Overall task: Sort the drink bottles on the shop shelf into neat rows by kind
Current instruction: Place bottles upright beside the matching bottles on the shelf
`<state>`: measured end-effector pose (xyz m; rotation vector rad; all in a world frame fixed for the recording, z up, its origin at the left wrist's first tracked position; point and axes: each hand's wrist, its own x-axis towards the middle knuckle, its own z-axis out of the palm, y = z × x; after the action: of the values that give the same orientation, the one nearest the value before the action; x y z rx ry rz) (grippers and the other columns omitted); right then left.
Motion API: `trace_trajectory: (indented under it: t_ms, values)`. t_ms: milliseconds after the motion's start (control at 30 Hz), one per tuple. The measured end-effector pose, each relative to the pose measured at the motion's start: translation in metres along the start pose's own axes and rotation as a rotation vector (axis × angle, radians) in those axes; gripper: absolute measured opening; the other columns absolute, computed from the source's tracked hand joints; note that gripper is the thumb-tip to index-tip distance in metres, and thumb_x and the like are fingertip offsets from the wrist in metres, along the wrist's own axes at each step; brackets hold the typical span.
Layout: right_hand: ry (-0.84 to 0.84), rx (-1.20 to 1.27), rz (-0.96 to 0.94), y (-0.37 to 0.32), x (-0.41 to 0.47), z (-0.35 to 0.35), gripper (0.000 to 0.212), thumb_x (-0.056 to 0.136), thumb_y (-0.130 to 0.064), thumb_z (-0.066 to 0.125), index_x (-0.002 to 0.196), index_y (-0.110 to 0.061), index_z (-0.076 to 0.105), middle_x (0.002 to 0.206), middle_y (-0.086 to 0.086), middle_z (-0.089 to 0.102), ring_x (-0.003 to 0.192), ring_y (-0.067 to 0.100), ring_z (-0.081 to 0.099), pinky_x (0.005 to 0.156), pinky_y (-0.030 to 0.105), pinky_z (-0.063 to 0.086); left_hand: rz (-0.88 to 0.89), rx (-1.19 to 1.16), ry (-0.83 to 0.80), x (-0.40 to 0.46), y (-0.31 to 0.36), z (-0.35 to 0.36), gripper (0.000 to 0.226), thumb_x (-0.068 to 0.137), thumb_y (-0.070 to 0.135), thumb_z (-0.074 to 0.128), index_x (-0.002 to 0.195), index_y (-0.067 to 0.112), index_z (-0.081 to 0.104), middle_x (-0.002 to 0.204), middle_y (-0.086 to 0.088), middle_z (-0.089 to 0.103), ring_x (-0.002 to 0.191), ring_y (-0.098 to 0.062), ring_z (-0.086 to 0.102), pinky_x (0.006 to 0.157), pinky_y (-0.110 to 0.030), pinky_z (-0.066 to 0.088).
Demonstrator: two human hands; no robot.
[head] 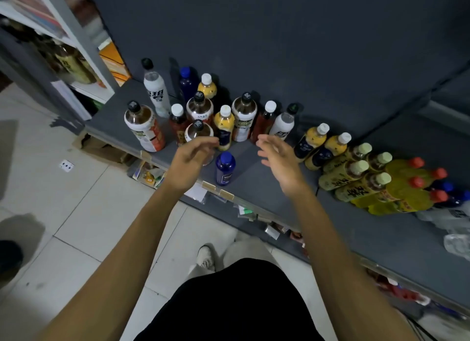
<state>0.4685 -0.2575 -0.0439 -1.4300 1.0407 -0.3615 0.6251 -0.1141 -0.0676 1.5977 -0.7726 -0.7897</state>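
On the grey shelf [254, 178], the left end holds an unsorted cluster: a black-capped tea bottle [143, 127] at the far left, a tall white bottle [156, 91] behind it, then brown, yellow and red-brown bottles packed close together. The left hand [189, 160] hovers over the shelf's front edge with fingers loosely curled, just in front of another black-capped bottle [199, 132]; it holds nothing. A blue bottle [225, 168] stands alone between the two hands (near the shelf's front edge). The right hand [278, 157] is spread wide, fingers relaxed, empty. Further right the bottles stand in rows by kind: two yellow bottles [323, 144], then green-labelled tea bottles [351, 172], then yellow bottles with red caps [412, 185].
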Motion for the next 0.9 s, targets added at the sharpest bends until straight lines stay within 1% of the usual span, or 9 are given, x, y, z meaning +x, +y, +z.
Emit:
trace_trajectory:
  t_ms: [100,167,300,400,467,567,700,800,900]
  values:
    - [0.069,0.006,0.019,0.006,0.023,-0.007,0.022,0.098,-0.023,0.054,0.118,-0.016,0.061,0.110,-0.007,0.063,0.099,0.013,0.061,0.085,0.020,0.048,0.009,0.035,-0.056,0.031,0.001,0.010,0.027,0.095,0.004,0.042,0.112,0.014,0.061,0.103,-0.004,0.064,0.087,-0.029,0.057,0.077,-0.040,0.047]
    - [0.125,-0.009,0.028,0.013,0.045,-0.015,0.025,0.097,-0.022,0.055,0.120,-0.012,0.061,0.119,0.000,0.063,0.104,0.013,0.060,0.083,0.018,0.047,0.003,0.051,-0.084,0.059,-0.001,0.016,0.028,0.093,0.009,0.042,0.113,0.012,0.061,0.109,-0.006,0.064,0.093,-0.038,0.059,0.077,-0.044,0.046]
    - [0.254,0.021,0.104,0.030,0.095,-0.033,0.036,0.093,-0.018,0.062,0.126,-0.008,0.052,0.120,0.008,0.061,0.100,0.013,0.058,0.077,0.017,0.043,-0.032,0.113,-0.150,0.114,-0.009,0.033,0.027,0.096,0.000,0.043,0.115,0.010,0.059,0.113,-0.002,0.063,0.111,-0.025,0.059,0.095,-0.035,0.047]
    - [0.325,-0.003,0.124,0.038,0.130,-0.042,0.045,0.090,-0.006,0.063,0.130,0.002,0.043,0.107,0.003,0.056,0.100,0.016,0.055,0.074,0.013,0.043,-0.019,0.215,-0.166,0.143,-0.015,0.051,0.034,0.092,-0.007,0.043,0.113,0.014,0.060,0.100,-0.002,0.064,0.095,-0.019,0.061,0.083,-0.028,0.050]
    - [0.325,-0.101,0.150,0.046,0.152,-0.045,0.053,0.087,-0.009,0.067,0.132,0.002,0.040,0.113,0.005,0.054,0.107,0.023,0.055,0.082,0.020,0.046,-0.037,0.259,-0.153,0.159,-0.019,0.061,0.035,0.089,-0.001,0.043,0.115,0.015,0.059,0.097,-0.009,0.064,0.086,-0.019,0.060,0.076,-0.032,0.052]
    - [0.308,-0.223,0.169,0.055,0.183,-0.047,0.068,0.083,-0.020,0.073,0.138,-0.005,0.037,0.137,0.016,0.048,0.126,0.031,0.047,0.102,0.040,0.040,-0.073,0.270,-0.126,0.174,-0.024,0.068,0.038,0.085,0.002,0.043,0.117,0.013,0.060,0.103,0.000,0.062,0.091,0.002,0.059,0.082,-0.031,0.052]
    - [0.373,-0.150,0.145,0.065,0.192,-0.039,0.061,0.081,-0.015,0.074,0.131,-0.008,0.040,0.128,0.008,0.056,0.116,0.023,0.054,0.090,0.024,0.042,-0.134,0.295,-0.130,0.179,-0.027,0.065,0.037,0.089,-0.003,0.043,0.115,0.016,0.061,0.102,-0.003,0.063,0.097,-0.014,0.061,0.081,-0.035,0.053]
    - [0.435,-0.131,0.073,0.068,0.181,-0.034,0.059,0.083,-0.017,0.073,0.133,-0.010,0.043,0.122,0.000,0.058,0.108,0.009,0.052,0.085,0.014,0.038,-0.104,0.332,-0.152,0.179,-0.024,0.065,0.039,0.090,-0.004,0.042,0.119,0.013,0.061,0.111,-0.004,0.064,0.109,-0.010,0.059,0.086,-0.025,0.052]
    - [0.451,-0.186,0.025,0.062,0.165,-0.036,0.058,0.085,-0.022,0.072,0.135,-0.011,0.045,0.126,0.003,0.061,0.112,0.016,0.055,0.083,0.014,0.037,-0.081,0.294,-0.169,0.175,-0.019,0.068,0.041,0.090,-0.007,0.042,0.119,0.015,0.062,0.112,-0.001,0.064,0.111,-0.006,0.058,0.086,-0.019,0.050]
